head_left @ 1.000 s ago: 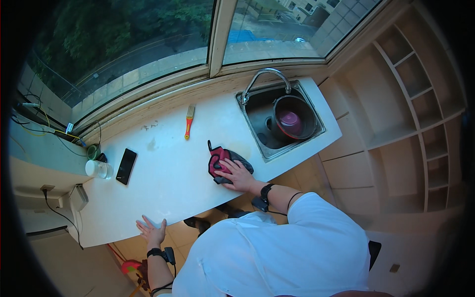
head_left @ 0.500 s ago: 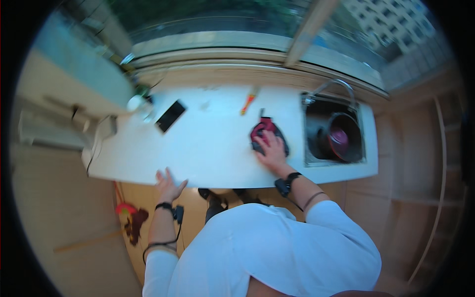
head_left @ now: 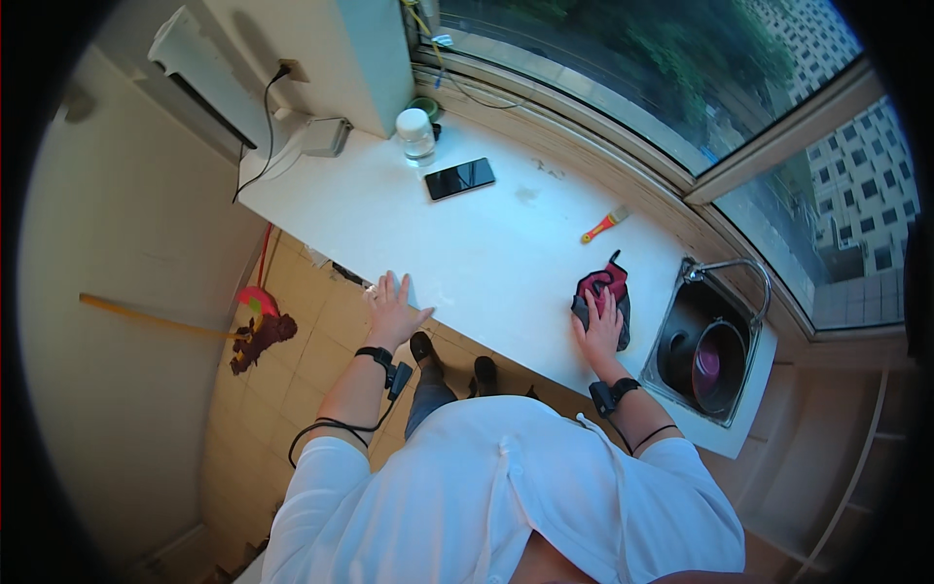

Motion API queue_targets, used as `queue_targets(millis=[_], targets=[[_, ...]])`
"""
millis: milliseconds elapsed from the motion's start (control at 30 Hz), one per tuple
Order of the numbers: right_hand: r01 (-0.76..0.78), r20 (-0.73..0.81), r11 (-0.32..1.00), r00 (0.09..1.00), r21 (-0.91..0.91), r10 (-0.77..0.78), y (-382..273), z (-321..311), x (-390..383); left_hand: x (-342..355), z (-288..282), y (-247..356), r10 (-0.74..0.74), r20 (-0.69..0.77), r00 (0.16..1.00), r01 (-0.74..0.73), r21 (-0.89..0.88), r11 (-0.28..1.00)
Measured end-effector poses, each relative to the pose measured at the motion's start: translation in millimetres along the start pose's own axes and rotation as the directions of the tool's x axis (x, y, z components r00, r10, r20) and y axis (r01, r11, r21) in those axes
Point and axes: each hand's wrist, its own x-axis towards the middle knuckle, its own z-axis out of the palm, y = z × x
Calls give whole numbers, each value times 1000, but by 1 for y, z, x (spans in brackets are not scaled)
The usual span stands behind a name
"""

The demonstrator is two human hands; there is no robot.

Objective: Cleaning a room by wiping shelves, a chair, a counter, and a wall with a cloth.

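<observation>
Taking the middle of the worktop (head_left: 486,261) as the clock's centre, with twelve toward the top of the view, I see the red and grey cloth bundle (head_left: 612,278) at three o'clock, its black loop pointing up toward one. The person's right hand (head_left: 600,329) lies palm down over it, fingers straight and spread a little apart, resting on the fabric rather than wrapped round it. The left hand (head_left: 394,313) sits at eight o'clock, right on the worktop's front edge, fingers fanned and thumb out wide.

A broad white stretch runs between the two hands, giving them sideways room. Toward four, room is tighter: the sink (head_left: 693,297) begins just beside the bundle, with a dark pot (head_left: 736,352) inside. At two, near the window-side edge, lies a red-handled brush (head_left: 605,224), a little apart from the loop. The phone (head_left: 460,180) is around half past eleven, the white-lidded jar (head_left: 415,136) beyond it at eleven, both well apart from the bundle.
</observation>
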Motion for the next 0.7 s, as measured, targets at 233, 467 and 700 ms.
queue_targets(millis=[233, 467, 700], targets=[[252, 116, 961, 957, 114, -264, -62, 4, -3, -72, 56, -58, 71, -194, 978, -93, -105, 990], [585, 170, 760, 750, 283, -640, -178, 29, 30, -141, 83, -127, -275, 29, 961, 268, -342, 900], [683, 125, 662, 661, 307, -740, -304, 74, 92, -173, 100, -182, -340, 87, 936, 341, -454, 823]])
